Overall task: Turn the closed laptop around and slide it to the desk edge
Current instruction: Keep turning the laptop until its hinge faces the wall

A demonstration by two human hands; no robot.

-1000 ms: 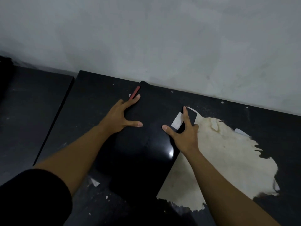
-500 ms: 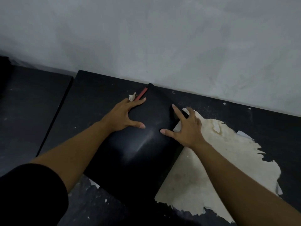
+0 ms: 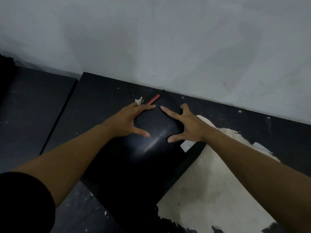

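A closed black laptop (image 3: 143, 165) lies skewed on the dark desk (image 3: 101, 98), one corner pointing at the wall, a red strip (image 3: 154, 99) along its far left edge. My left hand (image 3: 129, 121) rests on the far left part of the lid, fingers spread, fingertips by the red strip. My right hand (image 3: 186, 126) presses on the far right part with spread fingers, some curled over the lid's right edge. A white sticker (image 3: 186, 146) shows beside my right wrist.
A large patch of peeled pale surface (image 3: 210, 190) covers the desk to the right of the laptop. A grey wall (image 3: 168, 47) borders the desk's far side. Another dark surface (image 3: 30, 106) adjoins at the left, past a narrow gap. Small paint flakes lie scattered.
The laptop has rotated clockwise under both hands, its far corner swinging right along the wall. My right hand moved left toward the left hand, uncovering the white sticker.
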